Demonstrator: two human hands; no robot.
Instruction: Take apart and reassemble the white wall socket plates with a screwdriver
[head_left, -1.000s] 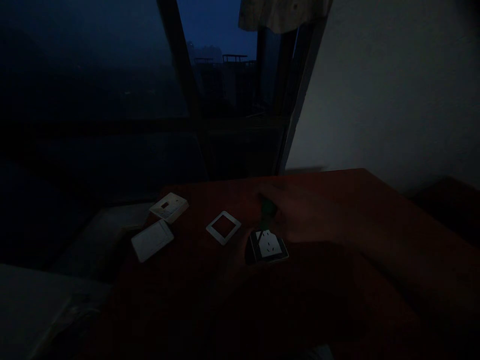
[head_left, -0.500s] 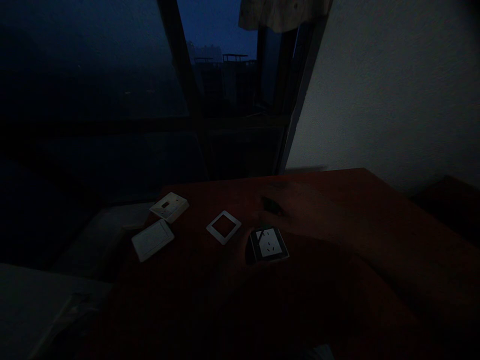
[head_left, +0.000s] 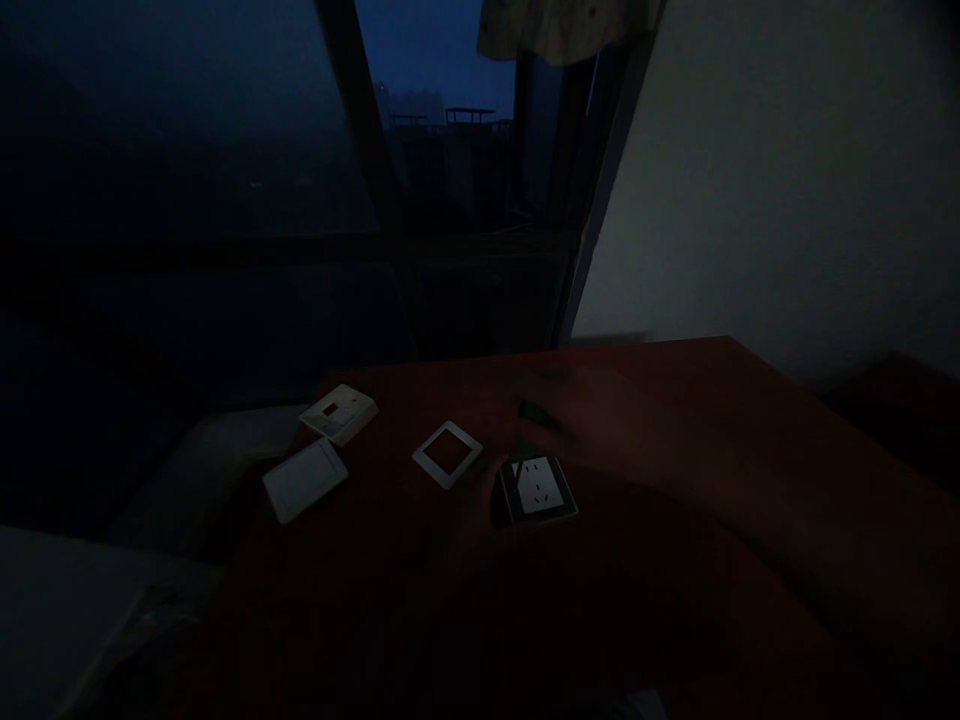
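The scene is very dark. A wall socket point(head_left: 540, 486) with a white slotted face and a dark surround is gripped at its left side by my left hand point(head_left: 477, 515). Just above it is my right hand point(head_left: 600, 405), its fingers curled around what looks like a screwdriver point(head_left: 535, 412) with a green handle. A thin dark shaft seems to run down over the socket's upper left part; whether it touches cannot be made out. Left of the socket, a white square frame point(head_left: 427, 455) lies flat on the table.
The reddish-brown table point(head_left: 675, 355) stands by a dark window point(head_left: 285, 200) and a pale wall point(head_left: 787, 180). Near its left edge lie a white plate with a small square hole point(head_left: 349, 410) and a plain white plate point(head_left: 306, 482).
My right hand has shifted slightly left with the green-handled tool. The socket, my left hand and the loose parts stay nearly where they were.
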